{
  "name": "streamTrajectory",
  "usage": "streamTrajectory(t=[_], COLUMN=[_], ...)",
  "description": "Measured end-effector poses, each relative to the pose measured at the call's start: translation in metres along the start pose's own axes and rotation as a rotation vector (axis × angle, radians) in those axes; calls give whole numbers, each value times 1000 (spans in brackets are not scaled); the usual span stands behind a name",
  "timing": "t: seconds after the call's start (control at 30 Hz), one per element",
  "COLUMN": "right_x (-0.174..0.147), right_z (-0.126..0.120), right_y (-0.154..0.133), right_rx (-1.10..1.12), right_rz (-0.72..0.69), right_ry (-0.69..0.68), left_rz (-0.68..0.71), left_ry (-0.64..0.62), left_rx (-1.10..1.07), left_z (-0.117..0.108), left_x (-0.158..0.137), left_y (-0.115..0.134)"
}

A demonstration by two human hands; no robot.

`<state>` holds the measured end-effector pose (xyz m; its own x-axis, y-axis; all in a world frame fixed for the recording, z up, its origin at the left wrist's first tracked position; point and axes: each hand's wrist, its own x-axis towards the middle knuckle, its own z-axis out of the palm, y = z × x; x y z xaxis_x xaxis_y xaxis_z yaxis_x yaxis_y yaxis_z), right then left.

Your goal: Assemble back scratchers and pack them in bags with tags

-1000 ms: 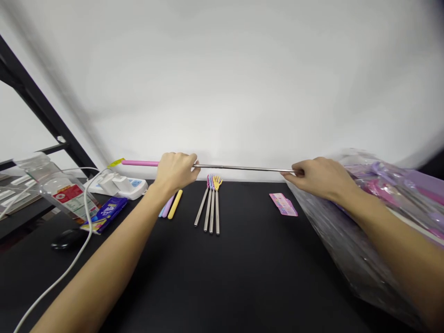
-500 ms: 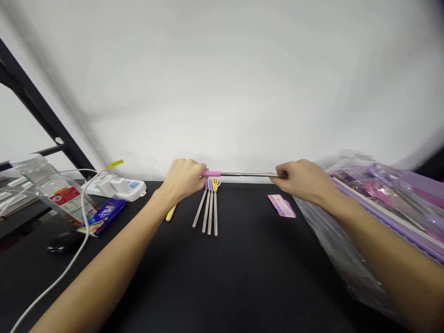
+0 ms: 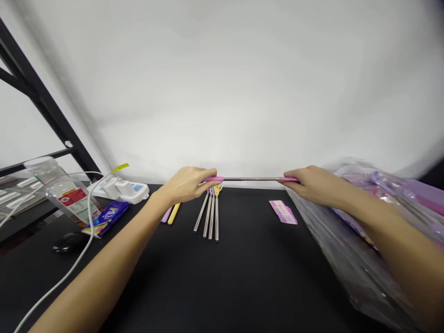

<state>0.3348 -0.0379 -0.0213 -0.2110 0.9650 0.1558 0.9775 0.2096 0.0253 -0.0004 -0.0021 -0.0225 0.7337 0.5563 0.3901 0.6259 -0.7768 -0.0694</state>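
A telescopic back scratcher (image 3: 251, 179) with pink ends and a thin metal rod is held level above the black table. My left hand (image 3: 189, 184) grips its pink left end, and my right hand (image 3: 307, 183) is closed on the pink right end. Below and between the hands lie several metal-rod back scratchers (image 3: 211, 217) side by side, with hand-shaped coloured heads pointing to the wall. Just beneath my left hand, a yellow handle (image 3: 174, 214) and a purple handle (image 3: 166, 215) stick out; their far ends are hidden.
A pink card (image 3: 283, 212) lies right of centre. Plastic-wrapped purple and pink items (image 3: 409, 194) stand at the right. Leftward are a clear bottle (image 3: 71, 196), a blue packet (image 3: 110, 215), a white power strip (image 3: 137, 192), a black mouse (image 3: 69, 242) and a white cable (image 3: 78, 261).
My right hand has shifted its grip, so the pink right end now shows. The rod between my hands looks slightly lower in view. More of the purple handle is visible.
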Motion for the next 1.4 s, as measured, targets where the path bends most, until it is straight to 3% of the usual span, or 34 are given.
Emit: streamTrajectory(t=[0.13,0.3,0.5,0.6,0.7,0.77,0.9,1.03,1.1,1.17,1.27,1.4], right_x=[4,6,0,-3,-6,-5,-1,1,0,-3,-8,-12], right_z=[8,6,-6,-10,-10,-4,12,11,4,-3,-7,-6], right_y=[-17,-47,-56,-47,-24,-7,13,18,22,26,30,25], right_rx=[119,227,411,483,611,585,272,242,209,127,63,140], right_rz=[51,20,-60,-110,-171,-118,-19,-73,16,206,437,529], right_ry=[15,40,-71,-178,-383,-450,-427,-379,-342,-328,-404,-501], left_rz=[34,67,76,84,63,33,19,18,15,3,-14,-10], left_ry=[16,28,-30,-109,-168,-203,-276,-286,-281,-266,-268,-306], left_rx=[-25,65,216,246,177,133,72,13,-26,-73,-175,-359], left_z=[6,6,-10,-8,3,10,19,22,24,27,30,30], left_x=[3,15,14,14,17,17,15,14,15,16,17,17], left_y=[11,39,49,52,50,47,39,39,43,50,60,69])
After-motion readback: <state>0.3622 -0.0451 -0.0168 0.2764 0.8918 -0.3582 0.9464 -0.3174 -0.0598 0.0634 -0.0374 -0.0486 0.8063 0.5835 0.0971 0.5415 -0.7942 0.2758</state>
